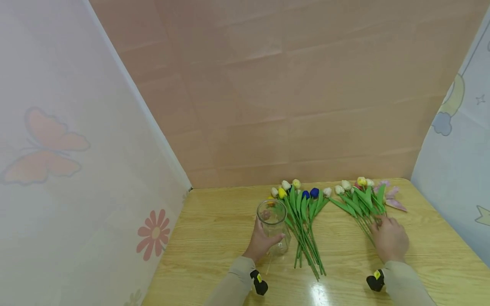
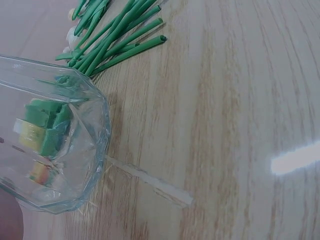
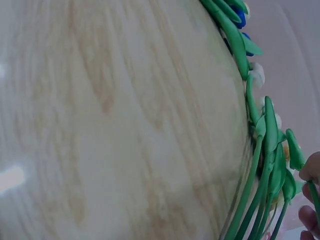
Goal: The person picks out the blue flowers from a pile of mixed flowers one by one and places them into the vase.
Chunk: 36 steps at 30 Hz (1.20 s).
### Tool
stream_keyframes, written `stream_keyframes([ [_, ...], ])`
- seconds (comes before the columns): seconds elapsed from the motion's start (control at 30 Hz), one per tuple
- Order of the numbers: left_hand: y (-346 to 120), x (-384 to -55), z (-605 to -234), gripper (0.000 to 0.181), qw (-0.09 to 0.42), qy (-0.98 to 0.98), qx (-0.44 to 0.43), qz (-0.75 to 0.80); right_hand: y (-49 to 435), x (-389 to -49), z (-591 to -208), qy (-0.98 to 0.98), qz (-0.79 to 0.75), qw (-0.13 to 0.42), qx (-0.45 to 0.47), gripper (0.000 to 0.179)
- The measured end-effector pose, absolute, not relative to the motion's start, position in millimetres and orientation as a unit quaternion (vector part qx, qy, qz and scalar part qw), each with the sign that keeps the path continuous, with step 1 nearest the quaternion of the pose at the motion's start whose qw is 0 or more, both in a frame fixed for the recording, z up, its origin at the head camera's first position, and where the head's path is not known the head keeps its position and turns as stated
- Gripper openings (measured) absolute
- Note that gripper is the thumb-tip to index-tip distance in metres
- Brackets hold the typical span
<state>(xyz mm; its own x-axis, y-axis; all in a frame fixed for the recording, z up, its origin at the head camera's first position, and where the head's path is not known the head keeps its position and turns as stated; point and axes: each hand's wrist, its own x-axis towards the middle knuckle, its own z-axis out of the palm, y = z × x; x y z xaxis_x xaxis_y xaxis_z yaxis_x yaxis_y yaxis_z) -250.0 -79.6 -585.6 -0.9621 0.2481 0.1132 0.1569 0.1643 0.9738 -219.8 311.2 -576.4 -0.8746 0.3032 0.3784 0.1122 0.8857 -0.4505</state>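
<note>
My left hand (image 1: pixel 262 243) grips a clear glass vase (image 1: pixel 272 231) round its side, the thumb across its front. In the left wrist view the glass vase (image 2: pixel 95 165) shows its faceted base, with flowers seen through the glass. Just right of it lies a bunch of artificial tulips (image 1: pixel 302 212) with white, yellow and blue heads. On the right, my right hand (image 1: pixel 392 239) is at a second flower bunch (image 1: pixel 361 199) with white, yellow and pink heads. In the right wrist view its fingers (image 3: pixel 311 167) pinch a green flower stem (image 3: pixel 314 194); that flower's head cannot be made out.
Both bunches lie on a wooden table (image 1: pixel 214 229), their heads toward the tan back wall (image 1: pixel 237 106). Patterned side walls stand at left (image 1: pixel 76 204) and right (image 1: pixel 459 182). A thin clear strip (image 2: pixel 155 182) is visible by the vase's base.
</note>
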Motion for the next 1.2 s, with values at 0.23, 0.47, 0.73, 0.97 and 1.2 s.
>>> stream_keyframes([
  [0.23,-78.7,-250.2,-583.0,0.091,0.037,0.761,0.132,0.634,317.4,-214.9,-583.4,-0.951,0.208,0.192,-0.127,0.031],
  [0.47,-77.9,-250.9,-581.8,0.093,0.037,0.763,0.128,0.632,321.2,-210.8,-590.7,-0.954,0.200,0.179,-0.134,0.028],
  [0.73,-79.0,-252.2,-583.1,0.097,0.038,0.763,0.120,0.634,297.4,-221.2,-584.5,-0.936,0.195,0.278,-0.094,0.017],
  [0.97,-79.4,-250.3,-581.8,0.095,0.035,0.763,0.122,0.634,242.4,-238.2,-566.8,-0.932,0.198,0.305,-0.001,0.011],
  [1.2,-78.8,-246.7,-579.7,0.094,0.042,0.763,0.121,0.634,191.4,-235.0,-566.7,-0.954,0.214,0.204,0.051,0.009],
])
